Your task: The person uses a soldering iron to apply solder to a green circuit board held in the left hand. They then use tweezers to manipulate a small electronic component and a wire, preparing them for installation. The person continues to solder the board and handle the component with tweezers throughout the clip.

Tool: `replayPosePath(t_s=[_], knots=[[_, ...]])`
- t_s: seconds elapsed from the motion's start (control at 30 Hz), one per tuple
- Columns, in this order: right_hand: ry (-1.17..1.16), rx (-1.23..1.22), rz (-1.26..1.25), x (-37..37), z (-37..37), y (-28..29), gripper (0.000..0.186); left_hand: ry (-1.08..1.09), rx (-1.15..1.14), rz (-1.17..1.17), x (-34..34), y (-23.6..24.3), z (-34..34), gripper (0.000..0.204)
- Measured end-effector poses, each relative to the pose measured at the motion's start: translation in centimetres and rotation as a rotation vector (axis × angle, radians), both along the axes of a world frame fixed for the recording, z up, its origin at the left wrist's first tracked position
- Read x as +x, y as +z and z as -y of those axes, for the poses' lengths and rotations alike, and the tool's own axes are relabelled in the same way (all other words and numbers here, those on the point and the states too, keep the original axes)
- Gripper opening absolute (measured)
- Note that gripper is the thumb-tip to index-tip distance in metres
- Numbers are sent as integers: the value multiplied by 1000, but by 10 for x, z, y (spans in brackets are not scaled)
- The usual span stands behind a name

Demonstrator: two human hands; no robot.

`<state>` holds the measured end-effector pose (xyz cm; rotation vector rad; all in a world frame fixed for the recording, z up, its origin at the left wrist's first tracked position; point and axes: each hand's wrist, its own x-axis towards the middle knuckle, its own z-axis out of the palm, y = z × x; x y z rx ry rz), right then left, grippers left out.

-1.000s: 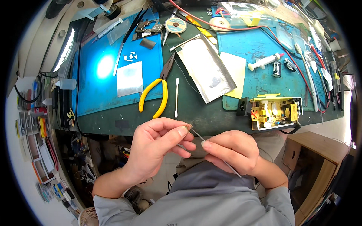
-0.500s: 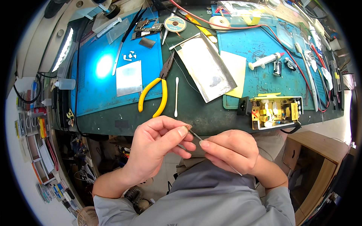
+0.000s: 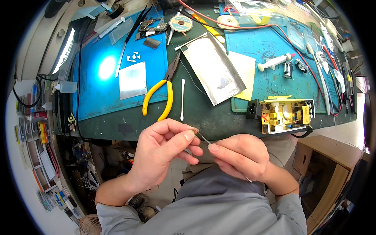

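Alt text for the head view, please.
A person's left hand pinches a small brownish piece; the right hand holds a thin grey rod pointing toward it. Yellow-handled metal pliers and a white cotton swab lie beyond, on a green workbench.

Pliers (image 3: 169, 77) lie left of the cotton swab (image 3: 182, 100).

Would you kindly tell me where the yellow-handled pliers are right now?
In the head view, the pliers lie left of centre, partly on the left blue mat, just left of a cotton swab.
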<state>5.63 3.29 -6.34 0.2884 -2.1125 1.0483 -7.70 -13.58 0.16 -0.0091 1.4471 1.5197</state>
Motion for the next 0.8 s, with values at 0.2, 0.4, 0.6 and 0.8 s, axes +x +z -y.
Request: replayPosePath(t_s=[0.2,0.4,0.6,0.8], knots=[[15,19,-18,-2,-1,-1,36,3,26,-6,1,-3,2,14],[-12,30,-27,-1,1,-4,34,21,56,-6,2,-5,3,17],[-17,33,-48,-1,2,-6,31,24,54,-6,2,-5,3,18],[-38,52,-63,-3,3,-8,30,23,55,1,1,-7,4,18]])
